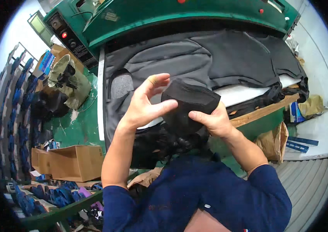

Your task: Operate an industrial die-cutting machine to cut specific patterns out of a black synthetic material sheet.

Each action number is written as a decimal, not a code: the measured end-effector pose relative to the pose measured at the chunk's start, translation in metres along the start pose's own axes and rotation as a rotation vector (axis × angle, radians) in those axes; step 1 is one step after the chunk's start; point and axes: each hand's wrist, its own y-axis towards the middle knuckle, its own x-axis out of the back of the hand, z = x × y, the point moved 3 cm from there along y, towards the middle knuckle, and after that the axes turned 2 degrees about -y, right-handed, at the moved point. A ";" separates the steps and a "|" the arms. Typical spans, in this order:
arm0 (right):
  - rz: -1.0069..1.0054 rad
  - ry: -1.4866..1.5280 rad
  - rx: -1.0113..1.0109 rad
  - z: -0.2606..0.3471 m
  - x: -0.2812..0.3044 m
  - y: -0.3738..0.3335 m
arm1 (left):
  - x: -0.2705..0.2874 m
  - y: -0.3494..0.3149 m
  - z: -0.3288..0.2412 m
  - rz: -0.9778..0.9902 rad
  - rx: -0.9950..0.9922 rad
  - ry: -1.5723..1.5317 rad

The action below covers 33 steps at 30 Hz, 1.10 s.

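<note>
A stack-like piece of black fabric [187,96], rounded on one side, is held up in front of my chest. My right hand [216,120] grips its right end, thumb on the near face and fingers hidden behind. At the left end, my left hand [146,100] curves in a C shape with thumb and fingers apart. Its thumb tip overlaps the piece; whether it presses on it is unclear. Beyond both hands, large dark grey fabric sheets [171,58] lie on the machine's bed, with a lighter grey patch [121,86] near their left edge.
A green machine [179,25] spans the far side, its control panel [71,40] at the left. Wooden board [266,111] edges the bed's right front. Cardboard box [77,162] and sack [75,83] stand left. A rack of blue items [13,116] lines the far left; a paper bag [274,143] stands right.
</note>
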 end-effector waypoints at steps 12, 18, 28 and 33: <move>-0.306 -0.183 0.158 0.036 0.189 -0.057 | -0.237 0.080 0.022 -0.249 0.245 -0.108; -0.477 -0.224 0.196 0.035 0.263 -0.077 | -0.330 0.135 0.049 -0.276 0.309 -0.047; -0.183 -0.044 -0.012 0.028 0.305 -0.093 | -0.350 0.143 0.075 -0.301 0.355 -0.047; -0.181 0.097 -0.103 0.020 0.314 -0.084 | -0.344 0.134 0.086 -0.303 0.387 -0.014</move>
